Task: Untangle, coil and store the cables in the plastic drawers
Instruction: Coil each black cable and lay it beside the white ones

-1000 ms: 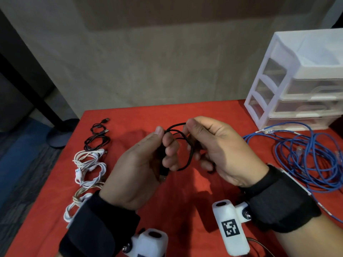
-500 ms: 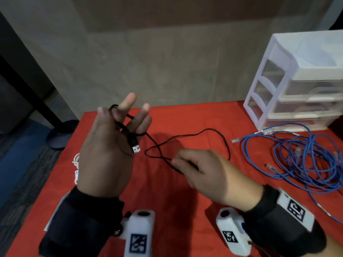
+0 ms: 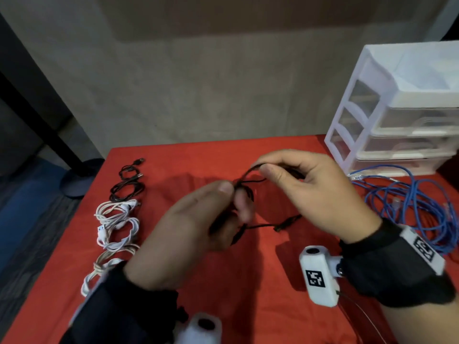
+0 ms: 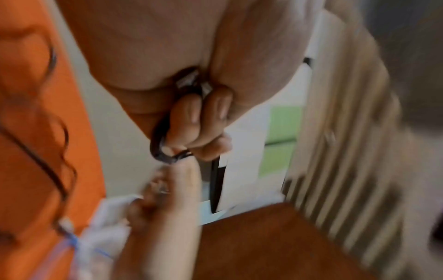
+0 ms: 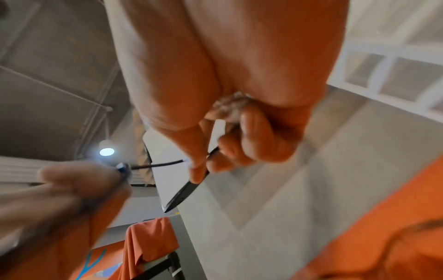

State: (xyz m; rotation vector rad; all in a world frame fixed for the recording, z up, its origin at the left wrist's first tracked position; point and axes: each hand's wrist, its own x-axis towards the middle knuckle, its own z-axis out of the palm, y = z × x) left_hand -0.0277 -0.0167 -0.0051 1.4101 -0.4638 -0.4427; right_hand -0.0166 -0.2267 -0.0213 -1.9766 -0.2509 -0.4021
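Above the red table (image 3: 248, 281) both hands work on one thin black cable (image 3: 263, 225). My left hand (image 3: 198, 219) has its fingers curled round a small bundle of the cable's loops (image 4: 159, 140), thumb pressing on top. My right hand (image 3: 298, 184) pinches a strand of the same black cable (image 5: 155, 165) between thumb and forefinger, just above and right of the left hand. A loose tail with a plug (image 3: 285, 223) hangs below the hands. The white plastic drawers (image 3: 397, 115) stand at the far right, all closed.
Along the table's left side lie coiled cables: a black one (image 3: 128, 187), a white one (image 3: 116, 219) and a beige-white one (image 3: 104, 266). A tangle of blue network cable (image 3: 407, 204) spreads in front of the drawers. A wall stands behind the table.
The left hand has come down from its raised, spread-finger pose and now grips the loops. The right hand has risen from the table to pinch a strand beside it; the cable is gathered shorter.
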